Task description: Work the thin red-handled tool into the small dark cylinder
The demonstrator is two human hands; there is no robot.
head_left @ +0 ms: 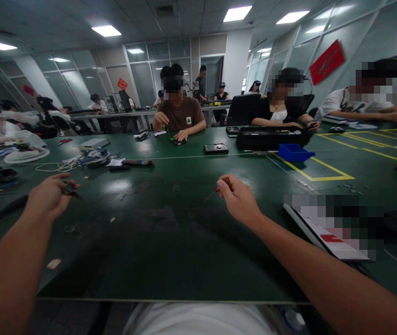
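Note:
My right hand (238, 197) is closed around a small screwdriver (210, 195). The thin metal shaft points down and left over the table, and a bit of red handle shows at the fingers. At the left, my left hand (48, 197) pinches a small dark piece (72, 190), which is blurred and too unclear to name. Both hands are raised above the green table top (156, 251), well apart from each other.
A hard drive (215, 148) lies ahead, near a long black case (273, 138) and a blue bin (295, 152). Screws (350, 188) are scattered at right, above a pale panel (327, 228). Cables (94, 158) and pen-like tools (137, 163) lie left. A person (181, 111) works opposite.

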